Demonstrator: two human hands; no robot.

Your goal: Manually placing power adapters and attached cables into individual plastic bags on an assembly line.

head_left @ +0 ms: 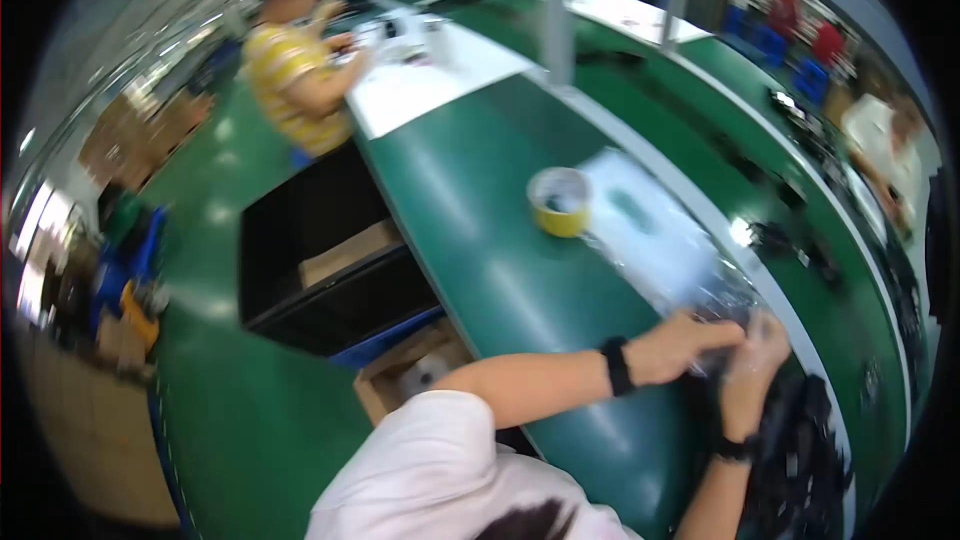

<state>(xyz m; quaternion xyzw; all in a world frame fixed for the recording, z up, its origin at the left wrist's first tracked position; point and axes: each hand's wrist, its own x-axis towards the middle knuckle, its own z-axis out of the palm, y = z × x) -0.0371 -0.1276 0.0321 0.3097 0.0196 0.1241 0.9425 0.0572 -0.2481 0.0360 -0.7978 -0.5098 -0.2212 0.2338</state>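
At the right side of the green bench, my left hand [675,347] and my right hand [757,355] meet, both closed on a crinkled clear plastic bag [728,298]. Motion blur and my fingers hide what, if anything, is inside it. Beyond my hands lies a whitish translucent sheet or stack of bags [645,218]. A wide roll of yellow tape [562,222] stands beside that sheet, on its left. Close to my right wrist is a heap of black parts [795,455], too blurred to name.
A black bin [310,215] and an open cardboard box [380,390] stand left of the green bench [470,230]. A metal post [558,20] rises at its far edge, with a conveyor [690,130] beyond. A person in a yellow striped shirt [290,80] works at the far left.
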